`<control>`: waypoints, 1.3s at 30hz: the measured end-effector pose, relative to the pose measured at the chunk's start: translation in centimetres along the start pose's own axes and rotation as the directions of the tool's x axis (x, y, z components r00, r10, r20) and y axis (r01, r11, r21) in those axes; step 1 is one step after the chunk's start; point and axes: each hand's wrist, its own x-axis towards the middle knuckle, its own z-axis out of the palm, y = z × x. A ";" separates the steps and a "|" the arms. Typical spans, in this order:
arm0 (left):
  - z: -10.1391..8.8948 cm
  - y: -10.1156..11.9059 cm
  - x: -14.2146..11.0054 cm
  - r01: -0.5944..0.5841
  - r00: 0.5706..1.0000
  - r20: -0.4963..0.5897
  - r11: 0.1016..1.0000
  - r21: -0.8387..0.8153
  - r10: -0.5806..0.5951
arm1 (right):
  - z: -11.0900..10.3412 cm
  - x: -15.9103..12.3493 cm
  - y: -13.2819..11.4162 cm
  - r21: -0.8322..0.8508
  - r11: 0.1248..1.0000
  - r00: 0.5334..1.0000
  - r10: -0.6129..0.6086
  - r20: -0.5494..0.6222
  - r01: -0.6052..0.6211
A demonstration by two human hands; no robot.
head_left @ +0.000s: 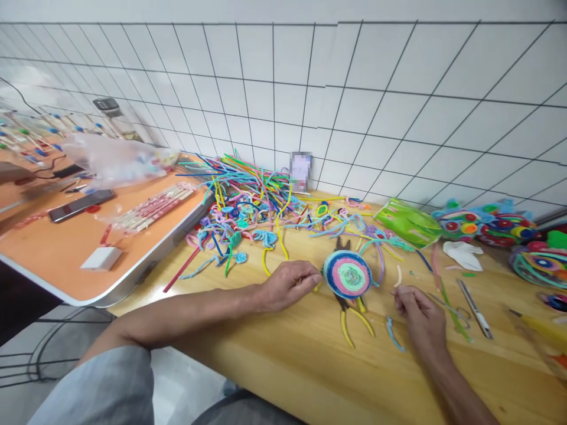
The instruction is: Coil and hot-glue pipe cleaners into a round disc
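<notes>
My left hand (290,283) rests on the wooden table (310,360), fingers curled against the left edge of a round coiled pipe-cleaner disc (348,274) in blue, pink and green rings. The disc lies over yellow-handled pliers (352,319). My right hand (419,310) sits to the right of the disc, fingers pinched together; what they pinch is too small to name. A short light-blue pipe-cleaner piece (393,334) lies just left of that hand.
A big heap of coloured pipe cleaners (248,200) fills the back left. Scissors (452,307), a craft knife (476,301), a green packet (407,223) and finished coiled pieces (487,221) lie to the right. An orange table (57,254) with a phone (82,205) stands left.
</notes>
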 end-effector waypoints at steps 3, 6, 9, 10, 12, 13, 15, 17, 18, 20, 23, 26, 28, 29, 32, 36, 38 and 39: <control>-0.6 0.2 0.7 0.096 0.994 -0.049 0.995 -0.012 -0.096 | 0.1 0.0 0.1 -0.001 1.000 1.000 -0.007 0.014 0.007; -1.8 -0.5 1.9 0.176 0.975 -0.140 0.984 -0.002 -0.175 | 0.1 0.0 0.1 0.003 1.000 1.000 -0.026 0.015 0.026; -4.5 -1.6 3.7 0.226 0.944 -0.262 0.972 0.061 -0.203 | 0.1 0.1 0.2 0.013 0.999 0.999 -0.038 0.006 0.038; -5.8 -2.0 4.4 0.258 0.930 -0.297 0.961 0.104 -0.217 | 0.1 0.1 0.2 0.014 0.999 0.999 -0.039 0.005 0.039; -8.4 -2.6 5.6 0.354 0.903 -0.341 0.903 0.242 -0.262 | 0.1 0.1 0.3 0.008 0.999 0.999 -0.039 0.007 0.039; -9.6 -2.9 6.2 0.406 0.891 -0.349 0.853 0.330 -0.289 | 0.1 0.1 0.4 0.004 0.999 0.999 -0.038 0.007 0.038; -11.4 -3.6 7.0 0.456 0.874 -0.363 0.805 0.379 -0.323 | 0.0 0.2 0.4 -0.002 1.000 1.000 -0.031 0.004 0.031; -12.3 -4.5 7.4 0.495 0.858 -0.372 0.764 0.415 -0.354 | 0.0 0.1 0.4 0.000 1.000 1.000 -0.024 0.002 0.024; -12.4 -5.0 7.6 0.512 0.851 -0.374 0.744 0.429 -0.369 | 0.0 0.1 0.4 0.002 1.000 1.000 -0.020 0.003 0.020; -12.1 -6.2 7.9 0.542 0.837 -0.371 0.710 0.450 -0.403 | 0.0 0.1 0.4 0.001 1.000 1.000 -0.014 0.007 0.014; -11.4 -7.8 8.2 0.570 0.821 -0.341 0.686 0.452 -0.457 | 0.0 0.1 0.3 -0.009 1.000 1.000 -0.002 0.010 0.002; -11.2 -8.8 8.5 0.568 0.823 -0.289 0.707 0.421 -0.489 | 0.0 0.0 0.2 -0.024 1.000 1.000 0.005 0.006 -0.005; -11.3 -8.9 8.7 0.558 0.830 -0.261 0.737 0.381 -0.494 | -0.1 0.0 0.2 -0.031 0.999 1.000 0.011 0.010 -0.010; -11.4 -8.9 8.8 0.552 0.833 -0.251 0.754 0.356 -0.492 | -0.1 0.0 0.2 -0.033 0.999 1.000 0.015 0.012 -0.014; -11.5 -8.4 8.9 0.523 0.851 -0.234 0.805 0.281 -0.471 | -0.1 0.0 0.3 -0.039 0.999 0.999 0.029 0.018 -0.028; -11.5 -7.5 8.8 0.466 0.878 -0.237 0.857 0.221 -0.417 | -0.1 0.0 0.1 -0.038 0.998 0.999 0.048 0.010 -0.047; -11.6 -7.1 8.7 0.447 0.885 -0.244 0.869 0.211 -0.396 | 0.0 0.0 0.0 -0.037 0.998 0.999 0.054 0.006 -0.054; -11.7 -7.0 8.7 0.441 0.888 -0.248 0.872 0.212 -0.388 | 0.0 0.0 0.1 -0.036 0.998 0.998 0.058 0.006 -0.058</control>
